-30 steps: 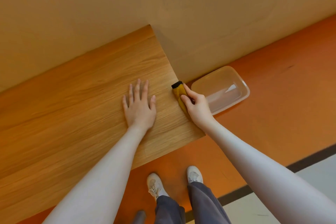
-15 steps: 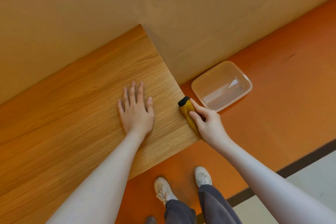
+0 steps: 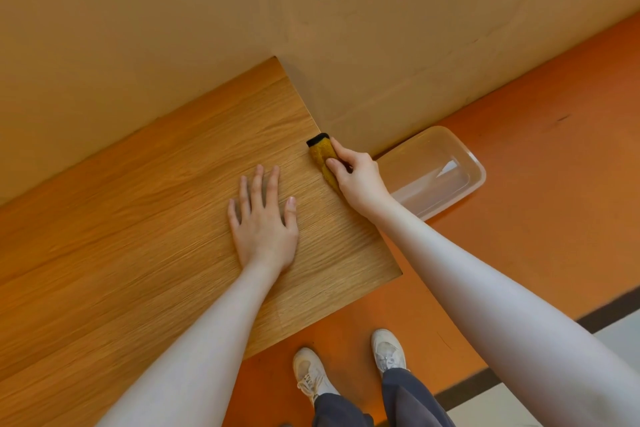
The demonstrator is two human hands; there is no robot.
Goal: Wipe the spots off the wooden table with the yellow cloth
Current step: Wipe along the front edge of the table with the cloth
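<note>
A single wide-angle camera worn on the person's head looks steeply down and forward over the light oak-grained wooden worktop [image 3: 145, 218], near enough that both bare forearms run in from the bottom edge and fill much of the lower picture. The worktop's right near corner sits just right of the picture's middle; beyond the worktop a plain tan wall [image 3: 242, 10] fills the upper part. Right of and below that corner the view takes in the orange floor [image 3: 536, 184] and the person's white shoes [image 3: 311, 374], straight beneath the lens.
</note>
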